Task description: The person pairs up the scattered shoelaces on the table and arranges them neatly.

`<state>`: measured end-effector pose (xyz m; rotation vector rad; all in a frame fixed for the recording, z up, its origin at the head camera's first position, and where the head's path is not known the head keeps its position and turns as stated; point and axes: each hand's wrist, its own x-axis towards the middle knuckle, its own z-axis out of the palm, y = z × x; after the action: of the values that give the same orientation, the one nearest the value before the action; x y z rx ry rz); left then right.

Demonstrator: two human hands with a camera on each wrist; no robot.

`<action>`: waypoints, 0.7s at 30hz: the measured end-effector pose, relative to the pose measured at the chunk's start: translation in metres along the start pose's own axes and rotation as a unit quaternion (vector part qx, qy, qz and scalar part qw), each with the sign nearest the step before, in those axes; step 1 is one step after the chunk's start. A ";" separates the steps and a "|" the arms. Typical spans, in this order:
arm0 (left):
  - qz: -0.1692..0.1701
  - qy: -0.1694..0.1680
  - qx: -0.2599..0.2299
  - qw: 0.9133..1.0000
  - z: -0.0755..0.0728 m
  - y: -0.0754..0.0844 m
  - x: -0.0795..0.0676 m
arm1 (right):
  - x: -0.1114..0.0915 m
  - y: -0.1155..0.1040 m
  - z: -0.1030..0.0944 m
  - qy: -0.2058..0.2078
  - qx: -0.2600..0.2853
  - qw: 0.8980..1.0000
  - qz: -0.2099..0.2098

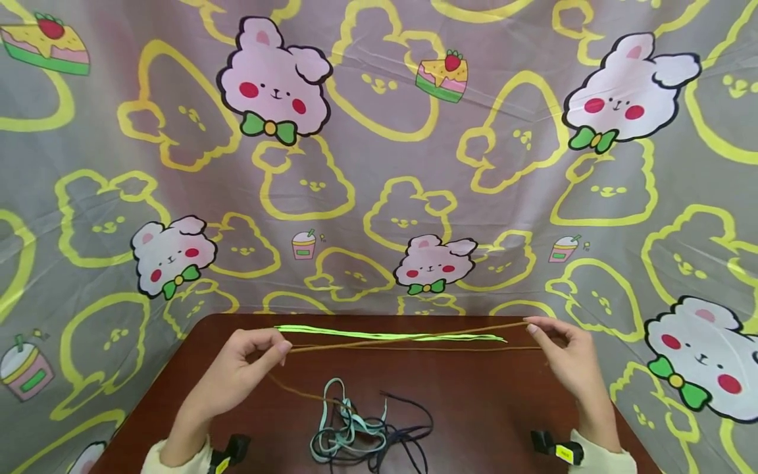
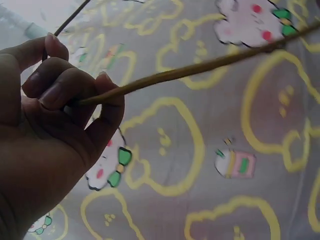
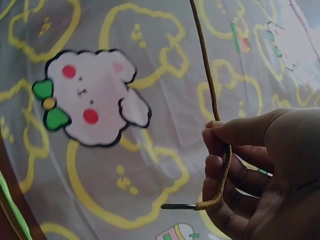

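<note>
Both forearms reach forward, the left hand out left of the green laces, the right hand off to their right, fingers and thumbs pinching the brown cord! In the head view it crosses in front of those laces, long axis left-to-right, slanting up rightward. Only the right wrist view catches its dark tip, poking past the fingers.

a curtained-off work nook, whether in a home or studio is unclear: a brown table, with cartoon-printed grey cloth hanging behind the table and along both its sides.
</note>
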<state>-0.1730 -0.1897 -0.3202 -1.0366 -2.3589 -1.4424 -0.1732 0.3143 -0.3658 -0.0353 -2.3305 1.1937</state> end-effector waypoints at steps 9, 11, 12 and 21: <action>-0.050 -0.029 -0.039 0.998 -0.028 -0.040 -0.018 | 0.003 0.026 -0.017 -0.010 -0.079 0.996 -0.031; -0.072 -0.039 -0.047 0.996 -0.036 -0.051 -0.022 | 0.003 0.034 -0.020 -0.009 -0.096 0.995 -0.034; -0.090 -0.048 -0.046 0.994 -0.040 -0.056 -0.023 | 0.003 0.038 -0.022 -0.010 -0.105 0.994 -0.035; -0.253 -0.121 -0.051 0.959 -0.065 -0.122 -0.043 | 0.001 0.073 -0.031 -0.024 -0.139 0.990 -0.028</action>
<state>-0.2323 -0.2985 -0.3947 -0.6864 -2.9083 -1.6964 -0.1751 0.3824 -0.4064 -0.0381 -2.5056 0.8438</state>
